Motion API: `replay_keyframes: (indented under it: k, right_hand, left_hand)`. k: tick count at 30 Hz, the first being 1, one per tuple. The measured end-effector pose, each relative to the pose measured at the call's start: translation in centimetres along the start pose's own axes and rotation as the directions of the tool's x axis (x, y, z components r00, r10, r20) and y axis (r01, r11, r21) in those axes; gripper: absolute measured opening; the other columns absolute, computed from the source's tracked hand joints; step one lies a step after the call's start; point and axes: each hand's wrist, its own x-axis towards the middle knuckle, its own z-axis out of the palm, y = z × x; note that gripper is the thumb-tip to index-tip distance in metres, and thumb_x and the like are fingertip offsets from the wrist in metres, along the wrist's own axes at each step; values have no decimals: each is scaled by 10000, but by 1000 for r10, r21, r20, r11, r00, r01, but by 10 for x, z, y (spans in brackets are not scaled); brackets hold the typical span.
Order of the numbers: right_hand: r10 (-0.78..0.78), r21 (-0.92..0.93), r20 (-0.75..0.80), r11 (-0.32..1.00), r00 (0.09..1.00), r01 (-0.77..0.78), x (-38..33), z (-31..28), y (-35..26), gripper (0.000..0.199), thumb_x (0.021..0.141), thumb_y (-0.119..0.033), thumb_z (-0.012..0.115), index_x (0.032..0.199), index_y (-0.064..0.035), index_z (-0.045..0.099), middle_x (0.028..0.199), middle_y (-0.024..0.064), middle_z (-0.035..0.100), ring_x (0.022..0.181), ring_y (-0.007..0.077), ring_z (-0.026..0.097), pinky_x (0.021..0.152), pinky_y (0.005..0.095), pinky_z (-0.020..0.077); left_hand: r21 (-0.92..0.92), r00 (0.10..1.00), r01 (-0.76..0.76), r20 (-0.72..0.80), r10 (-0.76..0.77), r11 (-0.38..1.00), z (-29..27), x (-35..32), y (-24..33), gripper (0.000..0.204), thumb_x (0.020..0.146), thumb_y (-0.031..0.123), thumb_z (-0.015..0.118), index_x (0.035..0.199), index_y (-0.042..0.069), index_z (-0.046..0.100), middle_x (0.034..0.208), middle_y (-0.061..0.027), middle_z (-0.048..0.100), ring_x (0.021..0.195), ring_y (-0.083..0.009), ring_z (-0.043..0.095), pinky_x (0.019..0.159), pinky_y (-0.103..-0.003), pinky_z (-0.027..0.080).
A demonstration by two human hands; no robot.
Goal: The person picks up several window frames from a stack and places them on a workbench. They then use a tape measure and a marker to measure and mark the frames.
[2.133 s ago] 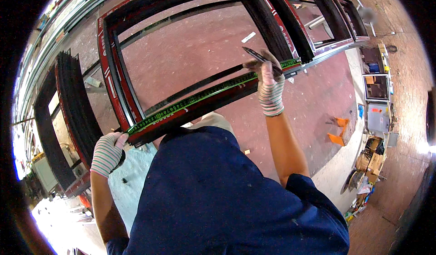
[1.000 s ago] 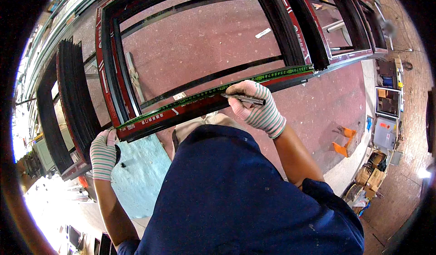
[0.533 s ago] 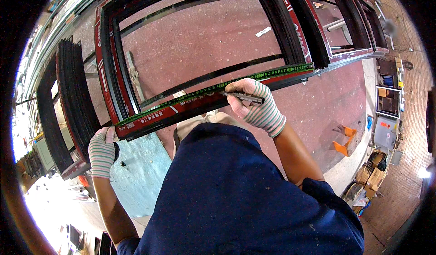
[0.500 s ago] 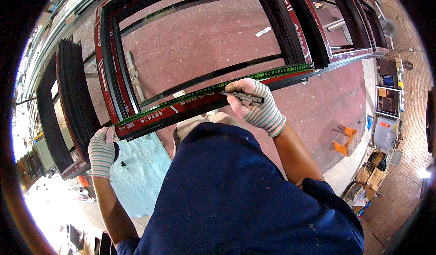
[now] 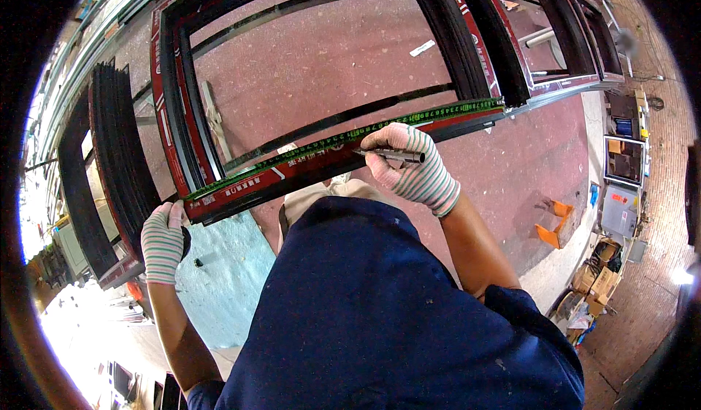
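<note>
A green tape measure blade (image 5: 431, 113) stretches along the near rail of a dark window frame (image 5: 252, 186) with red protective film. At the frame's near left corner, my left hand (image 5: 163, 243), in a striped knit glove, is closed around the tape's dark case (image 5: 187, 241), which is mostly hidden behind the fingers. My right hand (image 5: 415, 173), gloved alike, pinches a dark pen-shaped marker (image 5: 410, 157). Its tip points left, over the rail just below the blade, near the rail's middle. Whether the tip touches the rail I cannot tell.
More dark frames (image 5: 128, 147) stand at the left, and others (image 5: 562, 37) continue at the far right. A pale blue sheet (image 5: 223, 271) lies below the left corner. On the reddish floor at right is an orange bracket-like piece (image 5: 555, 225), with cardboard boxes (image 5: 604, 287) beyond.
Both hands hold almost the same places. The tape blade and the frame have hardly shifted, and the marker stays at the rail's middle.
</note>
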Motion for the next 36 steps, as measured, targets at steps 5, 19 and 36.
replay_keyframes:
  k: [5,19,36]
  right_hand:
    - [55,29,21,998,998,-55,0,-2,-3,196,835,-101,760,1022,-52,723,899,88,697,809,206,675,764,319,551]
    - [46,34,31,998,998,-47,0,-2,-2,183,837,-103,757,1008,-43,730,892,98,705,799,204,690,759,319,561]
    - [-11,222,-384,969,923,104,-11,-33,-32,306,1070,-168,518,1351,-50,548,1006,158,745,851,168,704,772,301,554]
  left_hand:
    - [1,1000,18,4,-18,1000,-1,-1,2,351,1043,285,543,903,-11,670,806,-205,615,726,-346,611,722,-397,493]
    - [61,1000,19,18,-20,998,-2,0,-1,367,1037,311,549,954,-17,692,857,-231,651,791,-397,643,744,-421,504]
    - [31,883,19,468,-32,999,-49,0,10,305,991,263,614,927,1,755,755,-115,673,669,-225,621,670,-357,506]
